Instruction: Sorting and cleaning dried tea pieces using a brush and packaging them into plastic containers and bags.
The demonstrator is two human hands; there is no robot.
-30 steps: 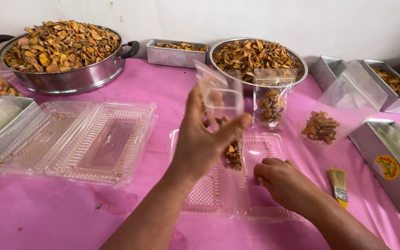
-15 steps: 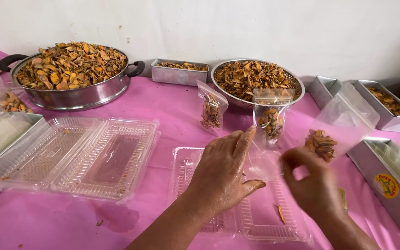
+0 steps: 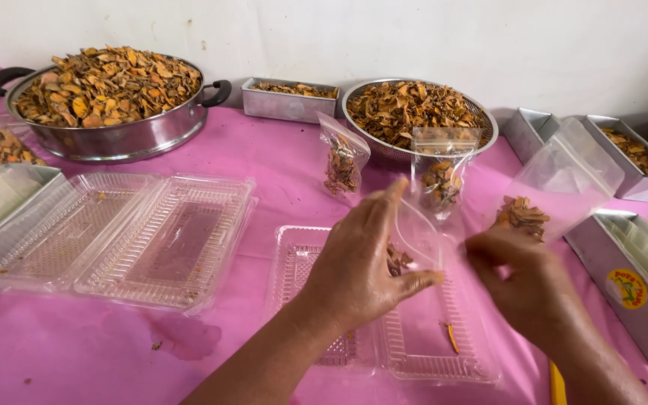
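My left hand (image 3: 358,262) grips a small clear plastic bag (image 3: 414,236) with a few orange-brown dried slices at its bottom, held over an open clear clamshell tray (image 3: 421,341). My right hand (image 3: 523,274) is beside it to the right, fingers curled near the bag's edge; whether it touches the bag is unclear. Two filled small bags stand behind, one (image 3: 341,163) to the left and one (image 3: 439,176) leaning against a metal colander (image 3: 481,139) of dried slices. A larger clear bag (image 3: 560,180) lies to the right with slices in its corner.
A big steel pot (image 3: 114,139) heaped with dried slices stands at the back left. Open clamshell trays (image 3: 121,236) lie on the pink cloth at left. Small metal tins (image 3: 288,105) line the back, with a long tin (image 3: 624,292) at the right edge.
My left hand has set a filled bag upright by the colander and come back over the tray. It now holds a nearly empty bag, and my right hand has moved in close.
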